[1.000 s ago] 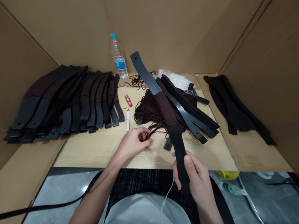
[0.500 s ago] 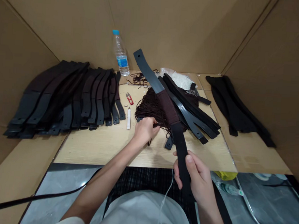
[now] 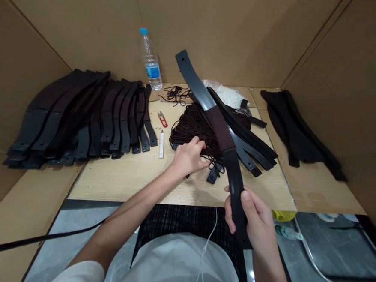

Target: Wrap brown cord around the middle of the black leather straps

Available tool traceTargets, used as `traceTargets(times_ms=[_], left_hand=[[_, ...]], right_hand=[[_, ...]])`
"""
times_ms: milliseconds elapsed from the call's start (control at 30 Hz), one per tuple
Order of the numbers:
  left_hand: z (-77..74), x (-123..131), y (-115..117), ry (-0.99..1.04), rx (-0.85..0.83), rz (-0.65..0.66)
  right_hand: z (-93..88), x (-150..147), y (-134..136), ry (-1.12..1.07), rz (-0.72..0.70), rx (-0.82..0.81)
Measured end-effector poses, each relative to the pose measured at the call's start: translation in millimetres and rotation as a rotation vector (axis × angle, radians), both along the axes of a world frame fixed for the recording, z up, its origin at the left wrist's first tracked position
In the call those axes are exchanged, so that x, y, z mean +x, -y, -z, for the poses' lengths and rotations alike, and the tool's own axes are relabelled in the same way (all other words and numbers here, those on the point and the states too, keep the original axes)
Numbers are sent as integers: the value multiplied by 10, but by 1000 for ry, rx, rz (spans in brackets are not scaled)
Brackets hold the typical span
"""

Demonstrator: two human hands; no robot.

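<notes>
My right hand [image 3: 250, 212] is closed round the lower end of a curved black strip [image 3: 236, 183]. Dark brown cord is wound tightly round the strip's middle [image 3: 220, 128], and its upper end, with a small hole, points up and away to the left. My left hand [image 3: 191, 156] is at the near edge of a heap of loose brown cord [image 3: 192, 124], thumb and fingers apart. Some cord strands lie by its thumb; I see none gripped. Under the held strip, several more black strips [image 3: 255, 141] lie across the cord heap.
Many wrapped strips [image 3: 61, 110] are stacked at the left. Red thread snips [image 3: 162, 119] and a white marker-like stick [image 3: 161, 145] lie mid-table. Behind them stand a water bottle [image 3: 152, 70] and a plastic bag [image 3: 228, 96]. More black strips [image 3: 301, 131] lie right. Cardboard walls surround the table.
My left thumb and fingers have spread apart from a pinch at the cord, and the hand has shifted slightly right. The held strip has moved a little right and up with my right hand.
</notes>
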State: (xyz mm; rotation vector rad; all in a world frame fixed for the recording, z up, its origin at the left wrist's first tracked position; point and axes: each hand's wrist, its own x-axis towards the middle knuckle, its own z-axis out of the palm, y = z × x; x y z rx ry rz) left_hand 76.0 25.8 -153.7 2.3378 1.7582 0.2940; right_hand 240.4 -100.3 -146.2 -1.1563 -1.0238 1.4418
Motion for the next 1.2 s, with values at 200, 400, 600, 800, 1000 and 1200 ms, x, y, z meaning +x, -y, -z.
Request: traceTargets(times_ms=[200, 400, 600, 800, 1000, 1200], left_hand=[[1, 34, -70, -9, 17, 164], [137, 3, -121, 245, -16, 338], [210, 14, -170, 182, 15, 413], [167, 47, -223, 151, 103, 527], [152, 87, -256, 98, 114, 594], [87, 56, -190, 149, 82, 587]], right_hand=[[-40, 143, 26, -18, 115, 33], [-91, 142, 56, -9, 160, 31], [-154, 78, 70, -23, 193, -8], [-146, 81, 71, -38, 203, -5], [-97, 127, 59, -49, 166, 18], [-23, 196, 41, -46, 90, 53]])
